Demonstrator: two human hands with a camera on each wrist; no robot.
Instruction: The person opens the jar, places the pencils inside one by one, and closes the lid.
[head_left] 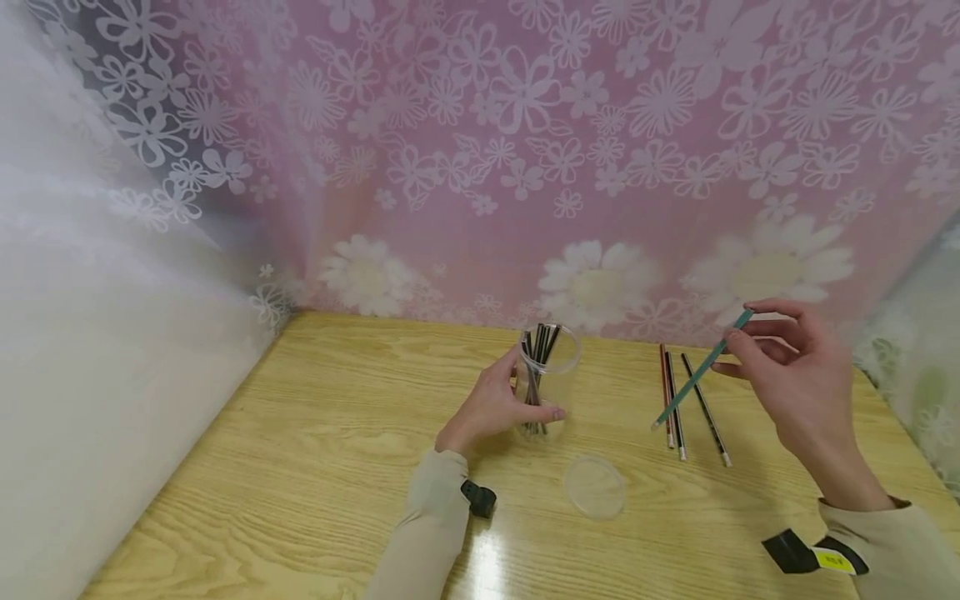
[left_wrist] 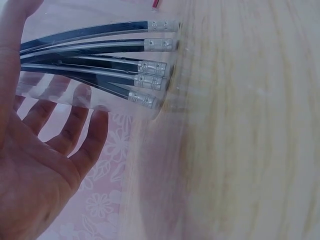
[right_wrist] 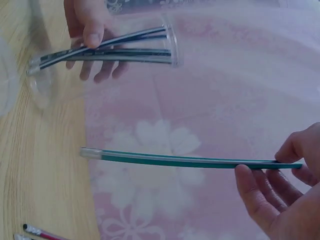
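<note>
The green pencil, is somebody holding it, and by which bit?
Yes: the right hand pinches the green pencil near the end away from its silver tip.

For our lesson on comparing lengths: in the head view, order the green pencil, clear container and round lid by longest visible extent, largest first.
1. Green pencil
2. Clear container
3. Round lid

This is apparent size only: the right hand holds the pencil raised, so nearness to the camera may lengthen it.
</note>
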